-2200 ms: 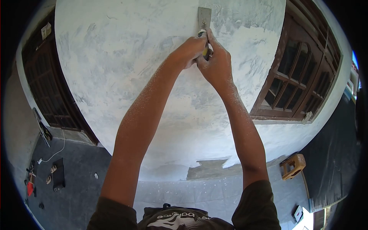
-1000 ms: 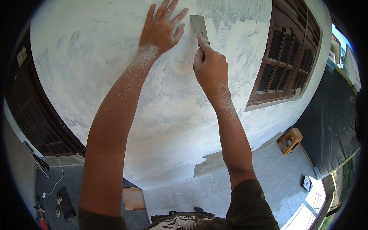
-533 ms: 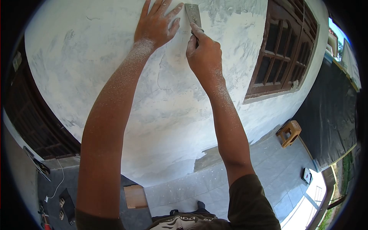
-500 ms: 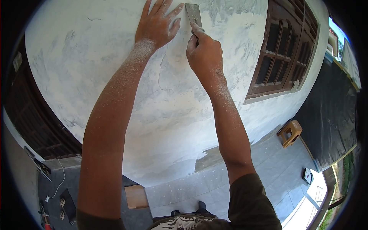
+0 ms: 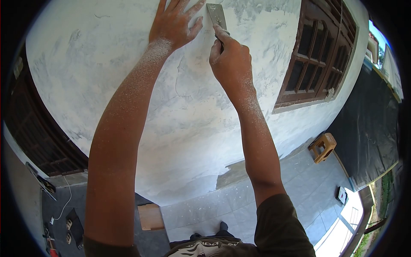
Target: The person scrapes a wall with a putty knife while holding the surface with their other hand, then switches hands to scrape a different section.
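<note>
A white wall [image 5: 205, 115] with grey patches and a thin crack fills the middle of the view. High on it, my right hand [image 5: 231, 53] grips a putty knife [image 5: 217, 16], its index finger stretched along the tool and its metal blade against the wall. Just to the left, my left hand [image 5: 175, 23] lies on the wall with its fingers spread; some fingertips are cut off by the top edge. White dust covers both wrists and forearms.
A brown wooden window [image 5: 314, 55] is at the right and another dark frame [image 5: 43, 124] at the left. On the tiled floor [image 5: 205, 216] are a wooden-coloured stool [image 5: 323, 147], a brown board [image 5: 150, 216] and a white cable [image 5: 67, 201]. Black sheeting [image 5: 364, 124] hangs at right.
My left hand has shifted slightly up and left along the wall. My right hand and the putty knife have hardly moved.
</note>
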`<state>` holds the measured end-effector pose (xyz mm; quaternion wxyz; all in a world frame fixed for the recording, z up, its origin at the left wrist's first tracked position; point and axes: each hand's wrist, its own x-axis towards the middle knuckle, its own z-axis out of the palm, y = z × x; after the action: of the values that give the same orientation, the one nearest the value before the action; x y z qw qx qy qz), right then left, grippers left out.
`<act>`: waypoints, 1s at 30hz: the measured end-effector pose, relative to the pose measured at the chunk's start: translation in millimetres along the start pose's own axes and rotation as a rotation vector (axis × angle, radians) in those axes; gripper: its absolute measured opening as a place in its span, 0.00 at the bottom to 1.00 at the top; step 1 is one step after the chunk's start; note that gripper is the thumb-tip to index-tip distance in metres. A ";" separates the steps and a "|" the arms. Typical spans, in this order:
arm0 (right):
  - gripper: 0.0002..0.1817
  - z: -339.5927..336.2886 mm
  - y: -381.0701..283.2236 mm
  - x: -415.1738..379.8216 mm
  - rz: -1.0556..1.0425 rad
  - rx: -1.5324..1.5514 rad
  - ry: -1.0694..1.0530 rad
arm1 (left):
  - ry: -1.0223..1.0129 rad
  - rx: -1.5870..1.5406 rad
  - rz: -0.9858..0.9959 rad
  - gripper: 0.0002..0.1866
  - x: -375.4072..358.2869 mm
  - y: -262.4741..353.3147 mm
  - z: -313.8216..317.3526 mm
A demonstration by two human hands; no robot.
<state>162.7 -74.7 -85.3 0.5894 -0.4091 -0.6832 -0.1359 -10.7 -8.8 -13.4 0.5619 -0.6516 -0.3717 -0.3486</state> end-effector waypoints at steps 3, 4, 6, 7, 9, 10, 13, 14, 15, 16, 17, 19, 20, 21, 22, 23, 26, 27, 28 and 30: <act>0.19 1.6 3.3 -7.7 0.031 -0.008 -0.027 | -0.005 -0.007 -0.005 0.30 -0.2 0.8 -2.1; 0.19 2.7 3.6 -9.2 0.031 -0.007 -0.027 | -0.006 -0.006 -0.005 0.30 -0.6 1.1 -2.3; 0.19 4.3 4.2 -8.5 0.030 -0.007 -0.036 | -0.002 -0.018 -0.002 0.31 -0.3 0.6 -2.4; 0.19 4.2 5.0 -5.6 0.029 -0.005 -0.037 | -0.002 -0.016 -0.003 0.31 0.1 -0.5 -2.2; 0.20 2.1 6.2 -0.4 -0.004 0.054 0.001 | -0.006 0.008 0.013 0.31 -0.8 -0.7 -0.8; 0.20 0.8 5.7 0.2 -0.003 0.054 0.000 | -0.007 0.007 0.013 0.31 0.0 -1.1 0.1; 0.20 -0.7 3.2 -4.7 0.002 0.008 -0.002 | 0.010 0.013 0.024 0.31 -1.8 -1.5 1.0; 0.20 0.1 3.0 -7.2 0.014 0.004 -0.020 | 0.007 0.008 0.026 0.31 -1.5 -1.1 1.2; 0.20 -0.2 1.4 -7.0 0.023 -0.002 -0.038 | 0.004 0.002 0.025 0.31 -0.7 -0.8 -0.6; 0.20 -1.3 0.2 -3.0 0.021 -0.003 -0.035 | 0.008 0.003 0.025 0.31 -0.2 -1.2 -2.4; 0.19 -3.2 -1.0 2.3 0.016 0.015 -0.026 | -0.011 0.005 0.020 0.32 -0.3 -1.2 -4.0; 0.19 -4.5 -0.7 2.6 0.017 0.031 -0.023 | -0.036 0.000 0.014 0.32 -2.7 0.1 -2.6; 0.19 -4.3 0.2 1.4 0.018 0.033 -0.022 | -0.020 0.010 0.016 0.32 -2.3 0.3 -2.0; 0.19 -4.0 0.9 0.4 0.018 0.036 -0.021 | -0.003 0.020 0.017 0.32 -2.6 0.1 -1.0; 0.19 -2.7 2.1 -2.2 0.017 0.034 -0.021 | -0.002 0.020 0.015 0.32 -3.2 0.6 -0.1; 0.19 -0.5 3.5 -5.5 0.015 0.032 -0.015 | -0.001 -0.007 0.014 0.32 -3.6 1.1 0.7; 0.19 -5.5 -4.1 4.7 0.018 0.044 -0.019 | -0.015 -0.025 0.008 0.32 -2.7 0.4 -2.9; 0.19 -7.9 -6.1 7.5 0.034 0.053 -0.033 | -0.036 -0.026 0.006 0.32 -3.2 1.3 -3.6; 0.19 -7.6 -4.3 6.5 0.032 0.053 -0.034 | -0.036 -0.024 0.004 0.32 -2.2 1.2 -4.1; 0.19 -6.7 0.1 -1.9 0.017 0.029 -0.035 | -0.017 -0.026 0.002 0.32 -3.1 1.8 -4.9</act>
<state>167.4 -79.9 -85.2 0.5845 -0.4085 -0.6917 -0.1139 -10.8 -14.2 -16.4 0.5506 -0.6623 -0.3712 -0.3470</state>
